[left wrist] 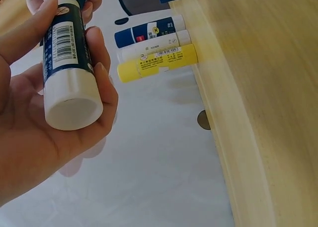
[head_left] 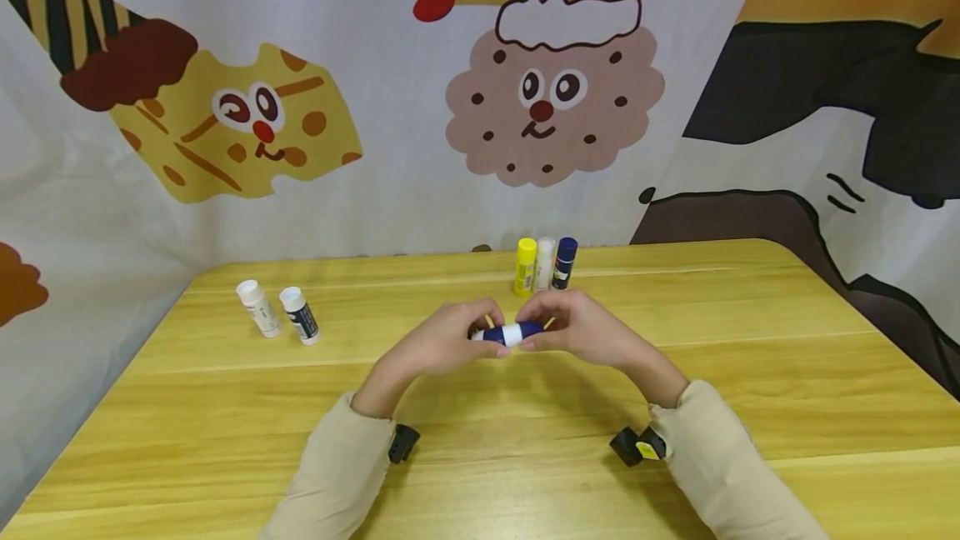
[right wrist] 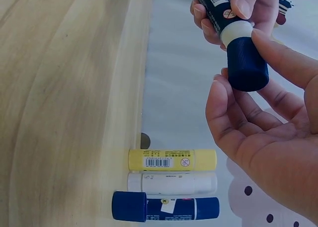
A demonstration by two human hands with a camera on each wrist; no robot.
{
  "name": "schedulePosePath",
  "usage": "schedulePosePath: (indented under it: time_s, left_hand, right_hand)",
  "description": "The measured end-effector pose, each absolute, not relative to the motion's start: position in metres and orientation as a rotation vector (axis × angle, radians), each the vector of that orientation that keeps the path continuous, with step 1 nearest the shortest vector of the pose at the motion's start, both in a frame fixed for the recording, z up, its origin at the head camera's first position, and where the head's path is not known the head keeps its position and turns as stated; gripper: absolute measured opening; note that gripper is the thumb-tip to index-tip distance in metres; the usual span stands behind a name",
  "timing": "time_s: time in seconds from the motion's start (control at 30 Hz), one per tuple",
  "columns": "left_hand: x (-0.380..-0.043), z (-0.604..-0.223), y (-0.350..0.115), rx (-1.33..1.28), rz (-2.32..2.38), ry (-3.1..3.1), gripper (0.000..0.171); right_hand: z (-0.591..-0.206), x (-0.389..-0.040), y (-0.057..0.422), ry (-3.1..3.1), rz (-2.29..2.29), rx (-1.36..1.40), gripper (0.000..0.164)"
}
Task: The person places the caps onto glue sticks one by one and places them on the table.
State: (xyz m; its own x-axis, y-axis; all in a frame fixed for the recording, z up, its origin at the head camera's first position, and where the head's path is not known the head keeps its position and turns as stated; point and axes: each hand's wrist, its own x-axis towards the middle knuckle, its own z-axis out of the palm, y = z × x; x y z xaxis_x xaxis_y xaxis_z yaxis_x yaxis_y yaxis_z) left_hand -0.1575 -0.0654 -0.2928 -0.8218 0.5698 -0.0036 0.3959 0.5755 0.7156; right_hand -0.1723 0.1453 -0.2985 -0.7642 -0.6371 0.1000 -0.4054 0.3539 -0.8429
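Note:
Both hands hold one glue stick [head_left: 493, 335] above the middle of the table, lying roughly sideways. It has a white base [left wrist: 74, 100], a navy label with a barcode and a white collar [right wrist: 236, 32]. My left hand [head_left: 450, 338] curls its fingers and thumb round the labelled body. My right hand [head_left: 581, 327] pinches the dark blue cap [right wrist: 247, 63] at the other end between thumb and fingers. The white collar shows between the two hands. Whether the cap sits fully on the stick, I cannot tell.
Behind the hands stand a yellow glue stick [head_left: 526, 267], a white one [head_left: 544, 265] and a navy one [head_left: 565, 263]. A dark blue cap-like piece [right wrist: 129, 206] shows by the navy one. At left are a white glue stick [head_left: 258, 307] and a navy-labelled, white-capped one [head_left: 299, 316].

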Motion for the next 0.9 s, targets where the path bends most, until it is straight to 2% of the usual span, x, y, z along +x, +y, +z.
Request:
schedulePosePath:
  time_s: [0.9]
  left_hand:
    - [-0.1562, -0.2921, -0.0638, 0.797, 1.048, 2.645, 0.021]
  right_hand:
    - [-0.3002, -0.1715, 0.1423, 2.359, -1.356, -0.96, 0.019]
